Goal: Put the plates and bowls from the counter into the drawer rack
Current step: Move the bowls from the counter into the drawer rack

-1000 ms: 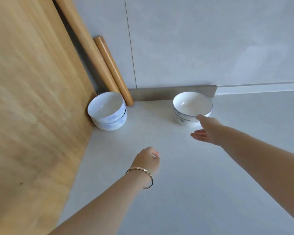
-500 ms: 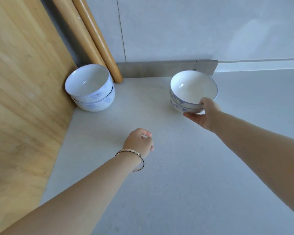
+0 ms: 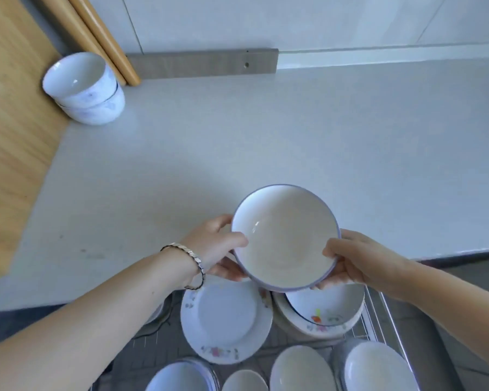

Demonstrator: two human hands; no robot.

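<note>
Where grey counter (image 3: 294,131) meets tiled wall (image 3: 266,21), stacked bowls (image 3: 86,88) sit.

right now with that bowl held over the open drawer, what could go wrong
The bowl is gripped only at its rim by the left hand and right hand; a slip would likely drop it onto the floral plate below. The rack already looks crowded, so setting it down may knock neighbouring dishes. Two stacked bowls remain on the counter.
</note>
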